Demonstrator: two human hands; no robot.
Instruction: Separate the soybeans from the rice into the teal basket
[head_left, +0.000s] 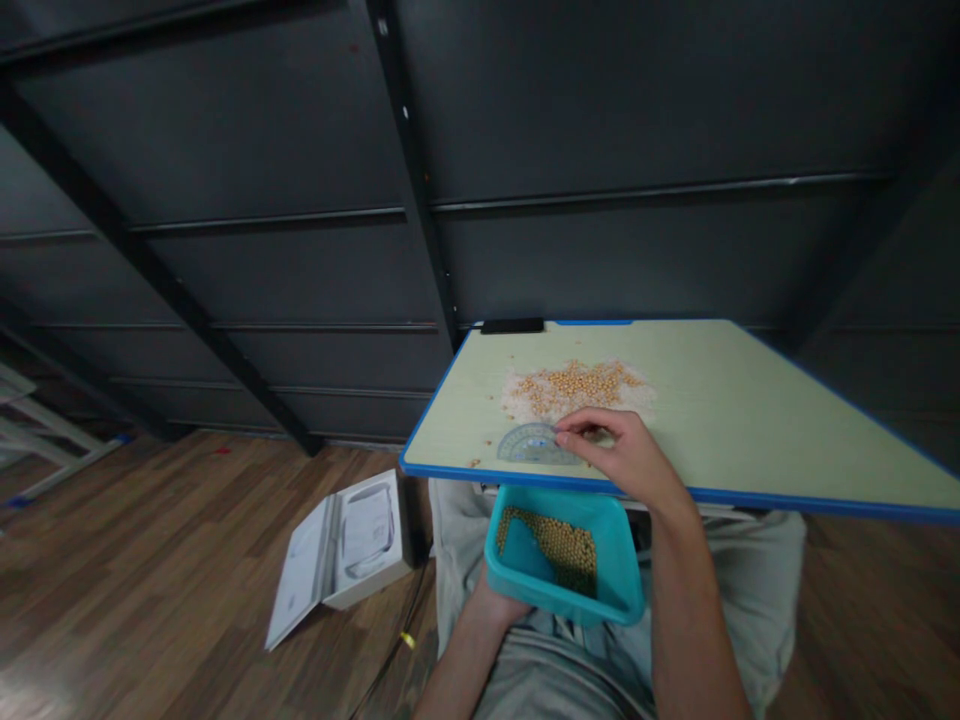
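My right hand (619, 450) pinches the right end of a clear plastic protractor (529, 443), which lies low over the tabletop near its front edge. Just beyond it spreads a heap of yellow beans (577, 380) mixed with small white grains (521, 402). Below the table edge, over my lap, a teal plastic tub (559, 603) is held by my left hand (499, 603), whose fingers are mostly hidden beneath it. Inside the tub are many yellow beans (570, 545) and a teal piece (523, 550) whose kind I cannot make out.
The pale tabletop (735, 420) has a blue rim. A black flat object (512, 326) lies at its far left corner, and a few loose beans (475, 463) near the front left. An open white box (367, 535) stands on the wooden floor, left. A dark panelled wall (600, 120) rises behind.
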